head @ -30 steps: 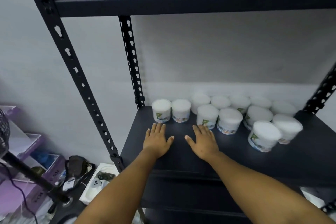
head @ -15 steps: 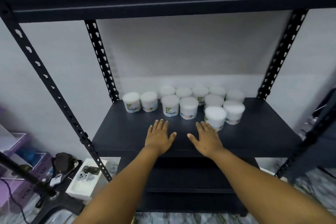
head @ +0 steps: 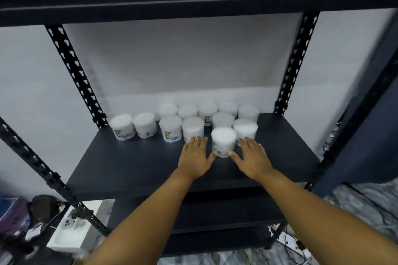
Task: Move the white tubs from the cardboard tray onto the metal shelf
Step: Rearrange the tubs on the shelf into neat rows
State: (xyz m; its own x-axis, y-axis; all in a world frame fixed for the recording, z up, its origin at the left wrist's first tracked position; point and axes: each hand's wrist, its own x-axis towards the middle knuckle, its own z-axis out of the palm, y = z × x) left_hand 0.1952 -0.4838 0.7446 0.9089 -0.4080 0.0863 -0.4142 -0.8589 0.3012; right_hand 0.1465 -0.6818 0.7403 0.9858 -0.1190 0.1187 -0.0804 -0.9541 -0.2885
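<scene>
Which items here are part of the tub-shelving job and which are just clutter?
Job:
- white tubs standing on the metal shelf
- front tub, between both hands
- left hand, right hand, fingers straight beside it

Clutter:
- white box on the floor, lower left
- power strip, lower right
- purple boxes, far left, blurred

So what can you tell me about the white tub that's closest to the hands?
The front tub is a short round white tub, plastic by the look of it, with a flat white lid and a coloured label low on its side, too blurred to read. It stands upright on the dark metal shelf, ahead of the other tubs and close to the ones behind it. The left hand and right hand lie flat either side, thumbs at its base.
</scene>
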